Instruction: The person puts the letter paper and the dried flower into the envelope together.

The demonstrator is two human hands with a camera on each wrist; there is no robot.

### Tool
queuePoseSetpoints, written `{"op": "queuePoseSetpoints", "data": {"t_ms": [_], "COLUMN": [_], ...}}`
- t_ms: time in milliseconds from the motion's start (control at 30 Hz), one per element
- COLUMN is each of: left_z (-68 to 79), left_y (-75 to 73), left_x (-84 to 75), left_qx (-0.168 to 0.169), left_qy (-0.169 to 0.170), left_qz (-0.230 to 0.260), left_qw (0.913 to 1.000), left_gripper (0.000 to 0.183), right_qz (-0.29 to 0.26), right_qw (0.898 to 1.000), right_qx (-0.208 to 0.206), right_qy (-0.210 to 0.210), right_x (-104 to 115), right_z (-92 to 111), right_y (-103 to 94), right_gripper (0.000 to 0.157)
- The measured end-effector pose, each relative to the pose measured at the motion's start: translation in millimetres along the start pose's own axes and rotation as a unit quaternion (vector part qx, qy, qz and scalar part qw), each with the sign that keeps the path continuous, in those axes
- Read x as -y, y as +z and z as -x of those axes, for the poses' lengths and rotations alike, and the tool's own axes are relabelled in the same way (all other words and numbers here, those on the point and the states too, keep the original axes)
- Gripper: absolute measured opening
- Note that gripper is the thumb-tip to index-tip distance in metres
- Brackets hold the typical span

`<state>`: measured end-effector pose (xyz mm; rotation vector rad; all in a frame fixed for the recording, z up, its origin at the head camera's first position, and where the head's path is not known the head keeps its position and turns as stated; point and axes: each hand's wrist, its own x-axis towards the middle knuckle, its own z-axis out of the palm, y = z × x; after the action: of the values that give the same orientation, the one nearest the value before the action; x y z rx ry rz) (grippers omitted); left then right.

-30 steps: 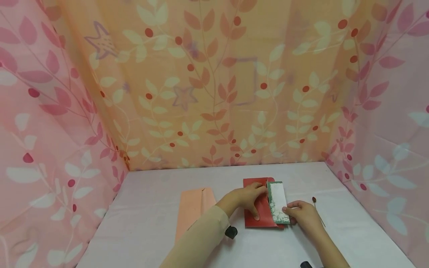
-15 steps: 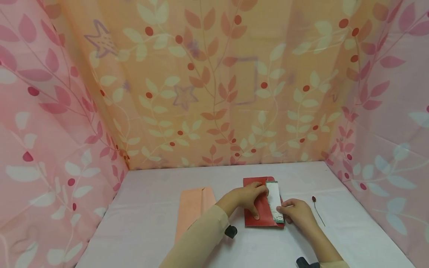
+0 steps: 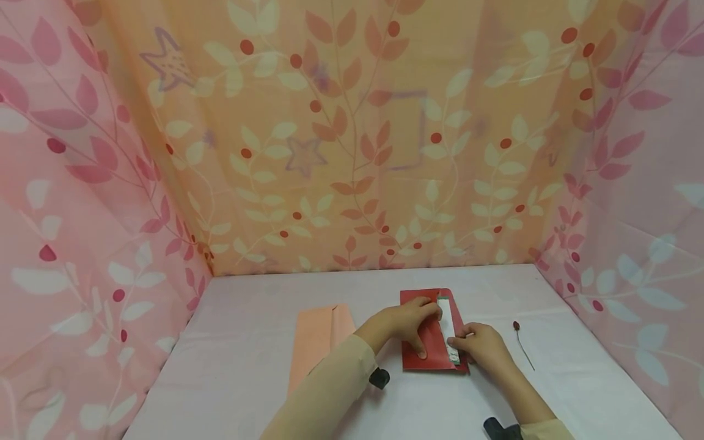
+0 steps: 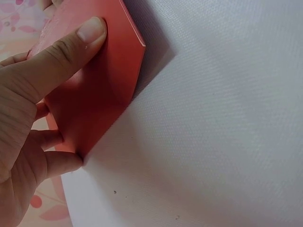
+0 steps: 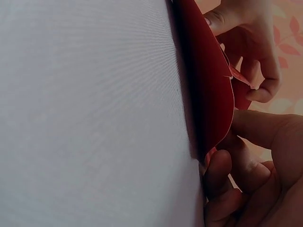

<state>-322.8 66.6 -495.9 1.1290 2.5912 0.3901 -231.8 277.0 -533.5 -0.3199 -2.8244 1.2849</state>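
Now, left hand (image 3: 408,325) gripping the red envelope (image 3: 434,348), right hand (image 3: 484,346) pinches the card (image 3: 447,321), deeper inside.

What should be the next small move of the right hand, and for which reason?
Probably, the right hand should push the white card deeper into the red envelope: a strip of the card shows beyond the pocket's edge, the right thumb is at that strip, and the left hand holds the envelope.
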Motion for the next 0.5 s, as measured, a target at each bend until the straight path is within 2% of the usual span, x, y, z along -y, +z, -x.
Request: {"op": "queuePoseSetpoints", "data": {"t_ms": [100,267,500], "left_z": [1.3,2.3,2.3], "left_y": [-0.7,-0.7,0.4], "left_x": [-1.3,-2.7,-0.3], "left_qx": [0.000,0.002,0.003], "left_qy": [-0.002,-0.003,0.000], "left_qz": [0.000,0.004,0.011], "left_qw": [1.0000,1.0000,0.9999], "left_gripper": [0.082,0.082,0.082], "right_qz": [0.006,-0.003,-0.039], "right_qw": [1.000,0.996,0.991], "right_qx": [0.024,0.089,0.121], "right_qy": [-0.006,-0.019,-0.052], "right_x": [4.1,7.4,-0.4], "right_z": [1.8,1.0,-19.8], "right_y": [-4.8,-20.8,-25.2], "right_gripper": [0.031,0.038,0.055]}}
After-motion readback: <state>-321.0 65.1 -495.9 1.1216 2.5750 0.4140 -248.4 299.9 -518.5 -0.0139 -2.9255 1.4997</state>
